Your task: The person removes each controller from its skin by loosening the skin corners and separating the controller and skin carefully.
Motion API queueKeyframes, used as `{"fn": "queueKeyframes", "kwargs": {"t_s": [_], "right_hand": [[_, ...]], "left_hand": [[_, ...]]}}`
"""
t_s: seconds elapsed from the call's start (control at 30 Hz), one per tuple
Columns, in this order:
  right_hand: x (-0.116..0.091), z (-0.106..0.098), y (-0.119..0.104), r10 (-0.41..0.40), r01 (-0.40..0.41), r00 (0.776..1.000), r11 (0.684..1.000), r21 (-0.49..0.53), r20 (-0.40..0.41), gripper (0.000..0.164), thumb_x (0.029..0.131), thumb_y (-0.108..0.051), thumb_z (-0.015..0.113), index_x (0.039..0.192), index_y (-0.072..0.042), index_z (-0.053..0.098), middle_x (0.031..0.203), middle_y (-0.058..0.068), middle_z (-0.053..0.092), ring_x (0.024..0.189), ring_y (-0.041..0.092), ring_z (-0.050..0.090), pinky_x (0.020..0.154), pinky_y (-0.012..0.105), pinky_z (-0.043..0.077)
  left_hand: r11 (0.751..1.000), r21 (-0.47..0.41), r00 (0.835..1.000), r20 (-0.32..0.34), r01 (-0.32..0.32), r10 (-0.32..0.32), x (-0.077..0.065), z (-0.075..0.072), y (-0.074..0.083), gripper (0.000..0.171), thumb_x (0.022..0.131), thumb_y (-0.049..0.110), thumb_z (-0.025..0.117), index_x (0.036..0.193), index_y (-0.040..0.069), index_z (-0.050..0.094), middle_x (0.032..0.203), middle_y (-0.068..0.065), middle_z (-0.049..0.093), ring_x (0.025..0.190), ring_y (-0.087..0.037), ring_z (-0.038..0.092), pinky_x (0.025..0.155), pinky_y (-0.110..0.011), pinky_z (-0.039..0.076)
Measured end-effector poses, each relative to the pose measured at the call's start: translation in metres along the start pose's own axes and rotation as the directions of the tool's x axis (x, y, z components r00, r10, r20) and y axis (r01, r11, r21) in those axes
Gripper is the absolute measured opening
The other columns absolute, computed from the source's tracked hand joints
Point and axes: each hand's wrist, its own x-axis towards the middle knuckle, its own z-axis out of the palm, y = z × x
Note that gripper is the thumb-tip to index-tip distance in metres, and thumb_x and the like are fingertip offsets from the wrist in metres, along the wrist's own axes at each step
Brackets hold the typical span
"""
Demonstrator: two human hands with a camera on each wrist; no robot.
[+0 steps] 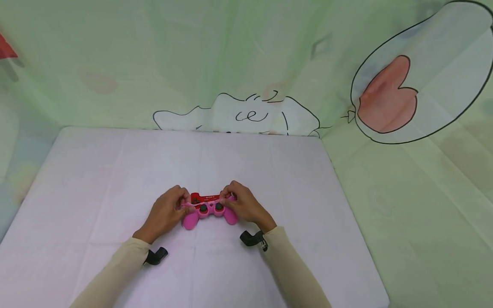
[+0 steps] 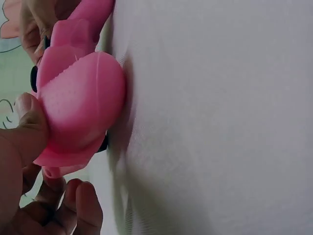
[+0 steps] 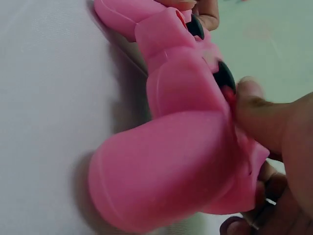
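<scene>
A red game controller (image 1: 207,198) with dark thumbsticks lies on the table, its grips inside a pink silicone cover (image 1: 190,221). Red still shows along the controller's far edge, beyond the cover's rim. My left hand (image 1: 164,211) pinches the cover's left side, thumb on top and fingers at the far edge. On the opposite side, my right hand (image 1: 245,204) pinches the cover's rim near the right thumbstick. In the right wrist view the cover (image 3: 161,171) is stretched and creased beside the thumb. The controller's underside is hidden.
A white cloth-covered table (image 1: 115,184) spreads around the hands. Green printed curtains (image 1: 185,51) hang behind it and at the right. A black wrist camera (image 1: 155,256) sits on the left wrist, another camera (image 1: 252,238) on the right.
</scene>
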Motion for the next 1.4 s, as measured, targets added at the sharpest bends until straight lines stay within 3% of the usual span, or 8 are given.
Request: {"fn": "queueKeyframes", "kwargs": {"t_s": [0.17,0.33,0.5,0.6,0.83,0.97,1.2,1.4], "right_hand": [[0.000,-0.003,-0.015,0.003,-0.003,1.000,0.997,-0.081,0.000,0.009,0.095,-0.022,0.082,0.097,-0.016,0.075,0.095,-0.001,0.063,0.097,0.016,0.053,0.084,0.032,0.045],[0.004,-0.009,-0.030,-0.003,0.017,0.997,0.985,-0.174,0.082,0.010,0.095,-0.020,0.081,0.094,-0.012,0.075,0.090,-0.001,0.064,0.094,0.016,0.053,0.082,0.031,0.045],[0.009,-0.014,-0.038,0.054,-0.022,0.981,0.985,-0.170,0.184,0.010,0.098,-0.015,0.076,0.092,-0.009,0.072,0.088,0.001,0.062,0.087,0.015,0.054,0.075,0.027,0.045],[0.012,-0.015,-0.039,0.100,-0.069,0.975,0.985,-0.160,0.197,0.012,0.101,-0.015,0.073,0.092,-0.008,0.071,0.087,0.003,0.060,0.083,0.014,0.052,0.070,0.026,0.043],[0.011,-0.007,-0.041,0.143,-0.129,0.982,0.985,-0.119,0.125,0.016,0.105,-0.016,0.067,0.093,-0.006,0.071,0.085,0.005,0.054,0.081,0.016,0.049,0.068,0.026,0.039],[0.006,-0.002,-0.043,0.147,-0.134,0.986,0.978,-0.161,0.074,0.021,0.107,-0.023,0.065,0.093,-0.009,0.071,0.086,0.004,0.055,0.088,0.019,0.047,0.075,0.030,0.037],[-0.008,0.001,-0.047,0.106,-0.101,0.994,0.973,-0.206,0.015,0.016,0.103,-0.023,0.071,0.090,-0.014,0.072,0.092,0.001,0.059,0.094,0.021,0.044,0.088,0.041,0.034],[-0.021,0.002,-0.041,0.028,-0.029,1.000,0.991,-0.131,-0.012,0.017,0.095,-0.016,0.080,0.081,-0.020,0.071,0.100,-0.002,0.060,0.099,0.018,0.044,0.091,0.039,0.036]], "left_hand": [[1.000,-0.005,1.000,0.005,-0.010,0.010,0.002,0.005,0.009,0.030,0.084,0.023,0.092,0.104,0.021,0.070,0.103,0.002,0.059,0.102,-0.018,0.054,0.084,-0.035,0.047],[0.999,-0.032,1.000,0.009,-0.014,0.014,0.007,0.015,0.018,0.025,0.088,0.031,0.088,0.107,0.021,0.074,0.105,0.001,0.059,0.109,-0.021,0.048,0.090,-0.039,0.044],[0.999,-0.034,1.000,0.010,-0.020,0.020,0.009,0.019,0.023,0.020,0.088,0.026,0.089,0.100,0.020,0.075,0.102,0.000,0.060,0.110,-0.022,0.046,0.089,-0.040,0.044],[0.999,-0.020,0.999,0.034,-0.034,0.035,0.010,0.018,0.025,0.021,0.087,0.023,0.090,0.100,0.019,0.073,0.103,-0.001,0.060,0.110,-0.024,0.047,0.092,-0.042,0.042],[0.998,0.026,0.996,0.071,-0.059,0.057,0.014,0.015,0.029,0.026,0.084,0.022,0.092,0.099,0.017,0.072,0.099,-0.001,0.059,0.108,-0.027,0.048,0.096,-0.049,0.038],[0.995,0.067,0.996,0.059,-0.076,0.072,0.014,0.016,0.029,0.026,0.083,0.020,0.092,0.098,0.015,0.071,0.097,-0.002,0.059,0.106,-0.028,0.048,0.094,-0.050,0.038],[0.987,0.123,0.994,0.034,-0.105,0.101,0.013,0.016,0.032,0.026,0.081,0.022,0.093,0.090,0.016,0.070,0.092,-0.002,0.057,0.099,-0.028,0.048,0.088,-0.046,0.039],[0.978,0.171,0.989,0.103,-0.118,0.102,0.015,0.007,0.039,0.029,0.080,0.029,0.095,0.085,0.018,0.068,0.092,-0.002,0.056,0.098,-0.025,0.047,0.083,-0.041,0.036]]}}
